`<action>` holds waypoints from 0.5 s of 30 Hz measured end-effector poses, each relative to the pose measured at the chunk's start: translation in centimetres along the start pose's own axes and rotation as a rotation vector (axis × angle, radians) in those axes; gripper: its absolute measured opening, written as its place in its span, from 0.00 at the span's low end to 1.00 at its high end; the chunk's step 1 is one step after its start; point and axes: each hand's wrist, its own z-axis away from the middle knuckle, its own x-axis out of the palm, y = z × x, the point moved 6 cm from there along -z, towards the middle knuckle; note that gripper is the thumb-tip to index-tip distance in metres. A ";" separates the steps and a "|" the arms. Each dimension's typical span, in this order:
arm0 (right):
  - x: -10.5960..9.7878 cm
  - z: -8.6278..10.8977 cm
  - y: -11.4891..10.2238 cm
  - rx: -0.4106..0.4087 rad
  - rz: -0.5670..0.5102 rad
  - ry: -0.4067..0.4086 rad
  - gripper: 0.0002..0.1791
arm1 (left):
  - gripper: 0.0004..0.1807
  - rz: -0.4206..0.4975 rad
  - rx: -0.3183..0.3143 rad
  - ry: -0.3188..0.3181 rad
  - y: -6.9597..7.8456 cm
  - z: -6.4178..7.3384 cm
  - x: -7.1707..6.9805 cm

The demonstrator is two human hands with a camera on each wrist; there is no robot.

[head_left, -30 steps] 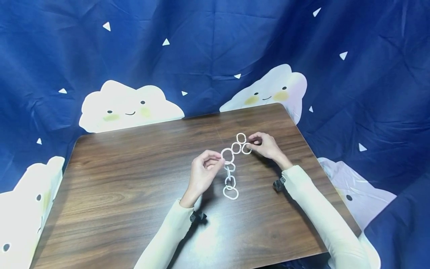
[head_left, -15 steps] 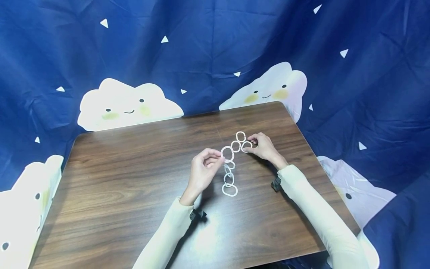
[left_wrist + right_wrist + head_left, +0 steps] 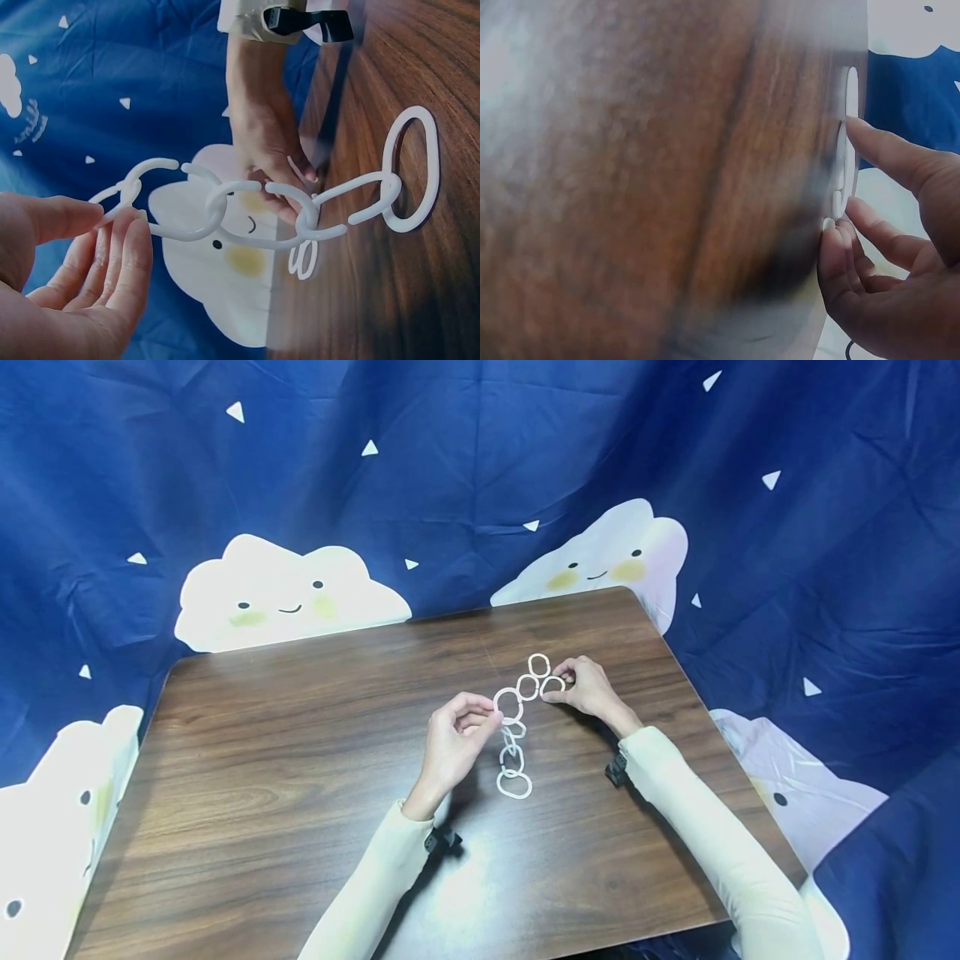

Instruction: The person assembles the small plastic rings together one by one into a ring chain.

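Observation:
My left hand (image 3: 453, 735) pinches the top link of a white plastic chain between thumb and fingertips. From there several open-gapped, C-shaped links (image 3: 187, 236) run down to an end link (image 3: 433, 165) that lies on the table. Beyond the chain, on the right, my right hand (image 3: 592, 685) grips another white link (image 3: 851, 97) low at the tabletop, thumb on its near side and forefinger on its far side. Two more white links lie close by, one far link (image 3: 539, 655) and one nearer link (image 3: 527, 675) between the hands. Fingers hide part of the gripped links.
The brown wooden table (image 3: 300, 760) extends far to the left of the hands. A blue curtain (image 3: 450, 468) printed with clouds and small triangles hangs behind and beside it. Each pale sleeve carries a dark wrist camera (image 3: 444, 842).
My right hand has shifted slightly left, and its fingers have closed around the link at the tabletop. The left hand keeps its pinch, and the lower chain has swayed a little.

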 end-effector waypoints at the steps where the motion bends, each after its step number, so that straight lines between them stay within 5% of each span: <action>1: 0.0 0.0 0.0 0.003 -0.003 -0.002 0.29 | 0.10 0.003 0.001 0.001 0.0 0.0 0.0; 15: 0.1 0.6 -0.2 -0.015 -0.058 -0.043 0.31 | 0.09 0.012 0.002 0.004 -0.1 0.2 -0.1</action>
